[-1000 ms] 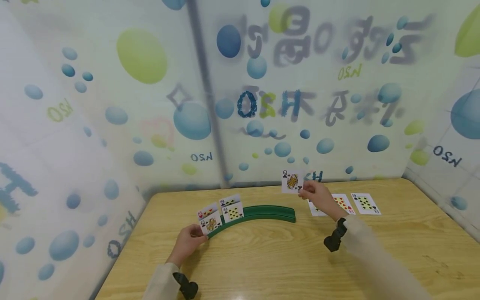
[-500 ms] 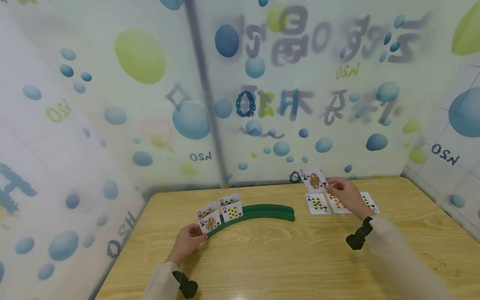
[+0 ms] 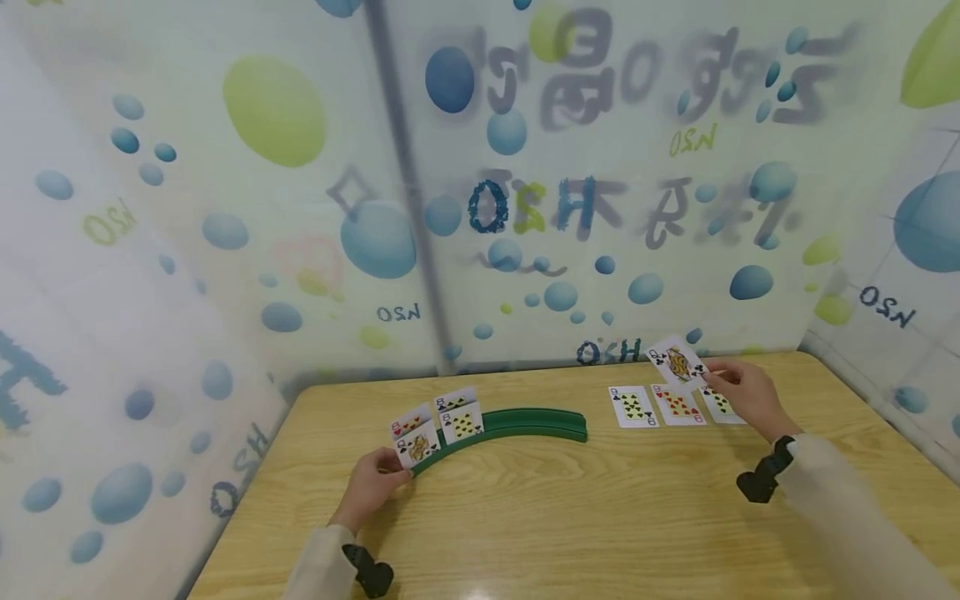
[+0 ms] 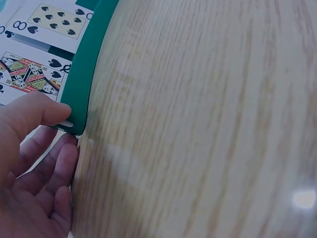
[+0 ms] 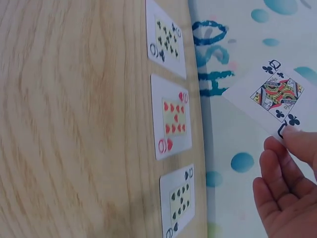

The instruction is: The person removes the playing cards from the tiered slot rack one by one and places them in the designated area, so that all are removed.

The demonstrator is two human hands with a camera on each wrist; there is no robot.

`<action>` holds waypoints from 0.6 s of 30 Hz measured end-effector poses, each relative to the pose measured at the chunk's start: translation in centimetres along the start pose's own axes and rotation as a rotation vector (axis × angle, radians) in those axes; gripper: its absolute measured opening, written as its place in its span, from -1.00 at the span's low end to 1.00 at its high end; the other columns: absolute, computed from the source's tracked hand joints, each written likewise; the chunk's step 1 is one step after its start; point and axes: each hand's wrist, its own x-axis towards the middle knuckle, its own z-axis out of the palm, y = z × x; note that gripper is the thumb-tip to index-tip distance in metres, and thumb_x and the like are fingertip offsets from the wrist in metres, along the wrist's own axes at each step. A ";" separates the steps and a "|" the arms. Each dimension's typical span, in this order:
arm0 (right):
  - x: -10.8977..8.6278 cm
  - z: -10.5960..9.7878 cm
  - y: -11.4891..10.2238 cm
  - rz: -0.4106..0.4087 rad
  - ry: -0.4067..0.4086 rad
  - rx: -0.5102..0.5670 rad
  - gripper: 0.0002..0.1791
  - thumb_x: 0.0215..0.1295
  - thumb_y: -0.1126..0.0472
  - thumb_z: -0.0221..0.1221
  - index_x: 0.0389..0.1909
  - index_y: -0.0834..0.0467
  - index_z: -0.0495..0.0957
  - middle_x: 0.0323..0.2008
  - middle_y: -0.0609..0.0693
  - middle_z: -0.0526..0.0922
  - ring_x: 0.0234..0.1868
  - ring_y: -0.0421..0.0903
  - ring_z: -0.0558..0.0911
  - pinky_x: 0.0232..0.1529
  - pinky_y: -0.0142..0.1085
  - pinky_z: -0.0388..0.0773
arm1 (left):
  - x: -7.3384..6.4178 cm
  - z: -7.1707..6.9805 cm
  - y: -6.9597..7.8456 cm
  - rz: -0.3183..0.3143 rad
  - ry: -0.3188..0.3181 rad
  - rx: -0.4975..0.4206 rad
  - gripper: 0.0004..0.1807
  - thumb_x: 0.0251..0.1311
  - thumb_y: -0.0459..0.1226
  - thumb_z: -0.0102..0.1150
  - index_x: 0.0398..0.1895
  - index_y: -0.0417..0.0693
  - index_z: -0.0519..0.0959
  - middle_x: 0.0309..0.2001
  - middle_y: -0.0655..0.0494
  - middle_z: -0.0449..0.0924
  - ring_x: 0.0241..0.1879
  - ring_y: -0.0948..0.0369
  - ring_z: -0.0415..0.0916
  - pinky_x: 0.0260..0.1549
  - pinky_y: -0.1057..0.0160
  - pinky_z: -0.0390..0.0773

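My left hand pinches the near-left end of a curved green card holder, with the thumb on top beside the queen of spades. The eight of spades stands to the right of that queen in the front row. Behind them, a red heart card and a black-suit card show only their upper parts. My right hand grips the queen of clubs by its lower right corner, thumb on the face. That card is tilted, raised above the row of cards at the back right.
On the wooden table, a clubs card, the nine of hearts and a spades card lie face up in a row. A wall sheet with bubble prints rises behind the table's back edge.
My right hand has carried the queen of clubs rightward, from left of the row to above the nine of hearts, tilting it. The left hand stays at the holder's end.
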 end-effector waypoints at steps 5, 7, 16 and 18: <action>-0.3 -0.7 0.7 0.028 0.023 -0.030 -0.62 0.33 0.21 0.02 0.00 0.44 0.42 -0.28 0.34 0.54 -0.31 0.12 0.51 -0.48 -0.27 0.36 | -0.1 0.0 0.1 0.003 -0.002 0.010 -0.69 -0.04 -0.40 0.26 -0.21 -0.40 0.49 -0.36 -0.03 0.52 -0.35 0.14 0.45 -0.41 0.25 0.43; -0.3 -1.0 1.1 0.031 0.036 -0.039 -0.62 0.31 0.23 0.03 0.01 0.46 0.41 -0.27 0.36 0.54 -0.30 0.14 0.52 -0.46 -0.27 0.37 | -0.1 0.0 0.1 0.004 -0.001 0.011 -0.68 -0.05 -0.40 0.26 -0.21 -0.40 0.49 -0.36 -0.03 0.52 -0.35 0.14 0.45 -0.41 0.25 0.43; -0.2 -2.1 3.4 0.123 0.136 -0.058 -0.61 0.26 0.20 0.08 -0.10 0.49 0.47 -0.28 0.36 0.55 -0.31 0.14 0.51 -0.46 -0.17 0.37 | 0.0 -0.1 0.0 0.005 -0.004 0.006 -0.68 -0.04 -0.40 0.26 -0.20 -0.40 0.49 -0.35 -0.03 0.53 -0.35 0.14 0.46 -0.42 0.26 0.43; -0.3 -2.5 3.7 0.134 0.151 -0.069 -0.61 0.25 0.20 0.08 -0.11 0.50 0.48 -0.29 0.37 0.56 -0.34 0.13 0.51 -0.48 -0.19 0.36 | 0.0 -0.1 0.1 0.004 -0.003 0.004 -0.68 -0.04 -0.40 0.26 -0.20 -0.40 0.49 -0.35 -0.03 0.53 -0.35 0.14 0.46 -0.42 0.26 0.43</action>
